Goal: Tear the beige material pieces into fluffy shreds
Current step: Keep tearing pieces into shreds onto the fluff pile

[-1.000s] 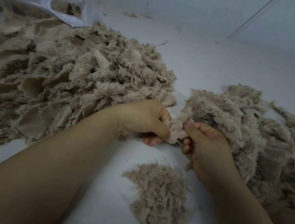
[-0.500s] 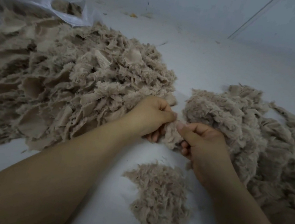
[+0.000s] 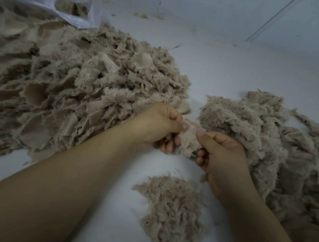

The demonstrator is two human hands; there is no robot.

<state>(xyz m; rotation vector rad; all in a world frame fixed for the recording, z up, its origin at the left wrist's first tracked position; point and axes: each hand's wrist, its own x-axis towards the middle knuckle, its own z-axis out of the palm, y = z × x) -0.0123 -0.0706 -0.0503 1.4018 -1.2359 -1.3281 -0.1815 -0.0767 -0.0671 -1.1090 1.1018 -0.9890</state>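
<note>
A small beige fuzzy piece is held between both hands at the centre. My left hand pinches its left edge with thumb over curled fingers. My right hand pinches its right edge, thumb on top. A big heap of beige material pieces fills the left side. Another fluffy beige heap lies on the right, behind my right hand. Below the hands sits a small pile of fluffy shreds.
All of it lies on a white surface. A clear plastic bag with more beige pieces lies at the far left behind the big heap. Small bits of debris dot the far surface.
Both hands have shifted slightly up and toward the heaps, keeping their pinch on the small piece; the thumbs now sit close together on its top edge.
</note>
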